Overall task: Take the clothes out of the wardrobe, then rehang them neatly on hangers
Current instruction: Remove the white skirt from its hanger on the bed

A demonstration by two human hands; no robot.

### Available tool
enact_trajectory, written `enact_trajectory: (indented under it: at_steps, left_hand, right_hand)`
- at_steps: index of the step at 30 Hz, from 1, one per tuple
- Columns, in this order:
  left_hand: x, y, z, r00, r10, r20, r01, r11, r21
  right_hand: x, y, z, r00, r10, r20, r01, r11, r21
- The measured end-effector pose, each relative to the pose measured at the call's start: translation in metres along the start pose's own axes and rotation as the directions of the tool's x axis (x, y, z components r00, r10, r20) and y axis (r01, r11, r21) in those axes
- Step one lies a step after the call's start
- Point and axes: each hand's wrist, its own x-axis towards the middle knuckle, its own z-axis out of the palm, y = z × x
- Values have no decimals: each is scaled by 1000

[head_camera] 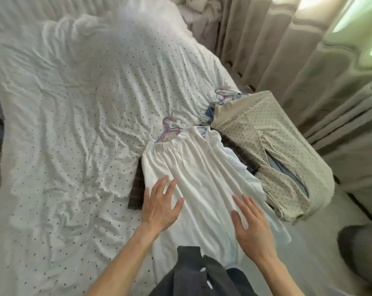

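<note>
Fingers [161, 186] straight and spread, a person's left hand [159, 206] and right hand [253, 227] lie open over a white garment [191, 167], holding nothing; whether the palms press the cloth is unclear. The garment lies flat on the dotted bed [74, 103], its elastic band on thin coloured hangers [168, 129]. A dark plaid piece [137, 189] is mostly hidden beneath it. Just beside, a beige dotted garment [276, 150] covers blue cloth [274, 165]. Curtains [308, 50] hang beyond the bed.
</note>
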Motion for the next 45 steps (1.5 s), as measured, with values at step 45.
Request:
enact_trajectory:
  at_steps: [45]
  left_hand:
    - [-483, 862, 115, -794, 602, 88, -594, -737, -321]
  right_hand:
    - [-587, 214, -407, -533, 122, -837, -840, 46, 541]
